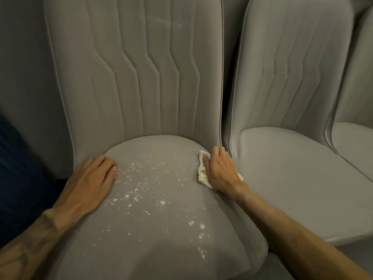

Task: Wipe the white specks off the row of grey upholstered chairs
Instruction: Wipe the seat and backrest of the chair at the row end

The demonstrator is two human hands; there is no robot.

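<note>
A second grey chair [282, 168] stood tight against the right side of the speckled grey chair [161, 229]. A third chair [355, 142] showed at the frame's edge, and a dark blue surface [20, 178] lay to the left. White specks [139, 190] dotted the middle and front of the seat, with a faint white smear [171, 23] high on the backrest. The left hand [90, 182] lay flat, fingers straight, on the seat's left rear. The right hand [221, 170] clutched a crumpled white cloth [201, 174] at the seat's right rear corner.
</note>
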